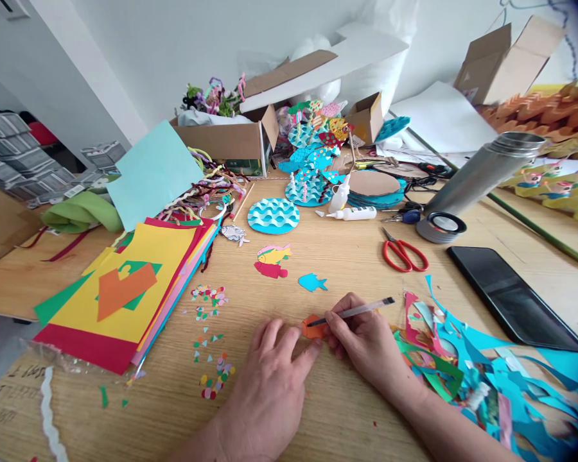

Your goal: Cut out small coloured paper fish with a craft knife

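Note:
My right hand (359, 330) grips a slim pen (361, 309), its tip resting on a small orange paper fish (312, 326) on the table. My left hand (277, 372) lies flat beside it, fingers spread, thumb and forefinger at the edge of the orange paper. Part of that piece is hidden by my hands. Just beyond are a blue paper fish (313, 282), a red paper fish (270, 270) and a yellow one (274, 255) overlapping it. Small paper dots and triangles (216, 377) lie left of my left hand.
Coloured paper sheets (168, 247) are stacked at left. Paper scraps (491, 378), a phone (515, 298) and red-handled scissors (404, 254) lie at right. A metal flask (481, 173), glue bottles (354, 213), a wavy blue disc (273, 215) and cardboard boxes (221, 141) stand farther back.

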`<state>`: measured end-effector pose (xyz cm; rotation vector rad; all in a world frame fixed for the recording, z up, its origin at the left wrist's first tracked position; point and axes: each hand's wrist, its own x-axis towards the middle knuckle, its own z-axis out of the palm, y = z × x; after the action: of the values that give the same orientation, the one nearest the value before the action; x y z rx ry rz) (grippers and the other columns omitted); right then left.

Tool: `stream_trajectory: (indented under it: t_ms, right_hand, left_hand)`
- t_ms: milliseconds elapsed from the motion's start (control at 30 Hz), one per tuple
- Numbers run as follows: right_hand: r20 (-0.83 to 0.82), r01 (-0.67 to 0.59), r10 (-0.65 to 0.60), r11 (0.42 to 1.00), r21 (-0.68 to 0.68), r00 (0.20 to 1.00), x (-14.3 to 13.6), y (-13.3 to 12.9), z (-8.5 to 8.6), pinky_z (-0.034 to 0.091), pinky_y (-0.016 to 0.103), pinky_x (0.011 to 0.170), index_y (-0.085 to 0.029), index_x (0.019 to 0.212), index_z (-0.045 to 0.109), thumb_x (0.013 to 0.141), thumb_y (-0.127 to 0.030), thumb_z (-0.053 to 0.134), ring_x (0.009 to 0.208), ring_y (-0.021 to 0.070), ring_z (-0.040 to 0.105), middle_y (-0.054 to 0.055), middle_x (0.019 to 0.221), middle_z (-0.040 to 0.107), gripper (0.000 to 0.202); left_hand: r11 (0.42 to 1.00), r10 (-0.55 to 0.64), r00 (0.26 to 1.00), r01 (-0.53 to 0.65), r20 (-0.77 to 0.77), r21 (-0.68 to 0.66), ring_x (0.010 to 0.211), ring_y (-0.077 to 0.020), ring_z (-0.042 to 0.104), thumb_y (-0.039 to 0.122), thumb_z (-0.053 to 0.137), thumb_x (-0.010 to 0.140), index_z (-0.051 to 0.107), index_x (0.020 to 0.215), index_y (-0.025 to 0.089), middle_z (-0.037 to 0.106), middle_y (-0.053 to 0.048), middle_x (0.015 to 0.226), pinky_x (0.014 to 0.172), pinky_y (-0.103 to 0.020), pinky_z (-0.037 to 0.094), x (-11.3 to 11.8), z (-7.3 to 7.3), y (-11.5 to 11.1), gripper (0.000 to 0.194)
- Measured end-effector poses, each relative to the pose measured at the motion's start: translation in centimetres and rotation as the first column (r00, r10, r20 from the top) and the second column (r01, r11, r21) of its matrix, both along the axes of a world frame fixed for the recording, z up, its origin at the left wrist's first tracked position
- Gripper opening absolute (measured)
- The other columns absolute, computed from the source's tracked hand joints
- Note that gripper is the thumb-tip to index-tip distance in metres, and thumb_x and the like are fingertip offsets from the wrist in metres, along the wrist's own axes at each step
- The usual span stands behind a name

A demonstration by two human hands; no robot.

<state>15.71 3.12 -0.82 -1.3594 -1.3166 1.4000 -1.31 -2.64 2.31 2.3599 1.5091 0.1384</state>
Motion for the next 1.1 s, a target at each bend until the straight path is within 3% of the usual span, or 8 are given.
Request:
stream_trajectory:
  t_ms: [500,1100]
  right_hand:
    - [0.007,-0.029,0.028,0.999,0.041,1.0,0.07,0.06,-0.26,0.033,0.019,0.032,-0.024,0.071,0.045,0.084,-0.04,0.059,0.033,0.0097,0.046,-0.006,0.044,0.054,0.025]
    - [0.051,-0.038,0.037,0.999,0.016,0.998,0.01,0.17,0.59,0.035,0.02,0.033,-0.025,0.068,0.045,0.08,-0.039,0.061,0.034,0.0108,0.048,-0.005,0.044,0.054,0.025]
  left_hand:
    - [1.0,-0.001,1.0,0.001,0.011,0.007,0.118,-0.0268,0.04,0.003,0.048,0.082,0.051,0.134,0.028,0.051,-0.004,0.125,0.108,-0.046,0.035,0.0,0.06,0.05,0.058]
    - [1.0,0.007,1.0,-0.007,-0.011,-0.025,0.118,-0.0275,0.041,0.003,0.049,0.081,0.051,0.135,0.029,0.052,-0.004,0.124,0.109,-0.047,0.035,0.24,0.36,0.19,0.06]
